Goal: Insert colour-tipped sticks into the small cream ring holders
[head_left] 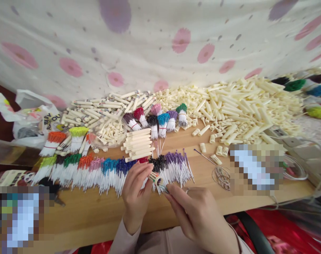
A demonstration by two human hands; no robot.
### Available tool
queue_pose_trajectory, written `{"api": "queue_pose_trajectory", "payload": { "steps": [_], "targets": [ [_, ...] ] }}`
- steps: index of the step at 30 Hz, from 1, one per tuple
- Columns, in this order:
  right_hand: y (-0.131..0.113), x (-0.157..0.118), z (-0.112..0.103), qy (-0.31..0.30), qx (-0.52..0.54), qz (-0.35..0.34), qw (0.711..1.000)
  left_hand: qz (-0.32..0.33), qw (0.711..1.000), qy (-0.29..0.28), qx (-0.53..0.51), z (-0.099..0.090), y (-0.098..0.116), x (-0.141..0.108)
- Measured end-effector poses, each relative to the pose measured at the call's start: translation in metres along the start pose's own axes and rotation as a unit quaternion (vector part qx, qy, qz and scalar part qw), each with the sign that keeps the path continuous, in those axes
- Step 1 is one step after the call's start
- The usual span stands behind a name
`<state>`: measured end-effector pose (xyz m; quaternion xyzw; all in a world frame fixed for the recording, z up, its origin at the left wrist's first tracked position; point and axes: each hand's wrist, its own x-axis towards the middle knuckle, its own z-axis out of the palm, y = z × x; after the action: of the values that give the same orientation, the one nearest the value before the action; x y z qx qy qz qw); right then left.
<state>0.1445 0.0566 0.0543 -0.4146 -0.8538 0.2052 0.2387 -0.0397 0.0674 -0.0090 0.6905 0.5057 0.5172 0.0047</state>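
Note:
My left hand (137, 192) is closed around a cream plastic pen barrel (156, 179), its open end facing me and to the right. In the fingers of my right hand (194, 211) is a thin grey-green piece (164, 188) whose tip is at the barrel's mouth; its exact kind is hidden by the fingers. Behind the hands lies a long row of colour-sorted pen refills (110, 173) with white tubes. A stack of cream pen barrels (137, 144) with slots lies just beyond them.
Rubber-banded refill bundles (162, 123) stand behind the stack. Cream barrels and small parts (229, 102) are heaped along the curtain. One loose refill (205, 156) and several slotted pieces (216, 159) lie right of centre, near rubber bands (221, 177). A plastic bag (35, 116) is at left.

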Motion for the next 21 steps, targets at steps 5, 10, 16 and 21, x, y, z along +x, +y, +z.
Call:
{"api": "queue_pose_trajectory", "payload": {
  "steps": [5, 10, 16, 21],
  "targets": [
    [0.000, -0.001, -0.004, 0.004, -0.023, -0.016, 1.000, -0.016, 0.988, -0.130, -0.084, -0.008, -0.003, 0.000],
    [0.000, -0.003, -0.005, 0.004, -0.029, -0.018, 0.999, -0.049, 0.963, -0.219, -0.148, -0.013, -0.001, 0.001],
    [-0.002, -0.003, -0.004, 0.004, -0.036, -0.004, 0.999, -0.086, 0.951, -0.236, -0.180, -0.013, 0.002, 0.002],
    [-0.001, -0.002, -0.005, -0.003, -0.039, -0.002, 0.999, -0.103, 0.950, -0.230, -0.184, -0.012, 0.004, 0.001]
  ]
}}
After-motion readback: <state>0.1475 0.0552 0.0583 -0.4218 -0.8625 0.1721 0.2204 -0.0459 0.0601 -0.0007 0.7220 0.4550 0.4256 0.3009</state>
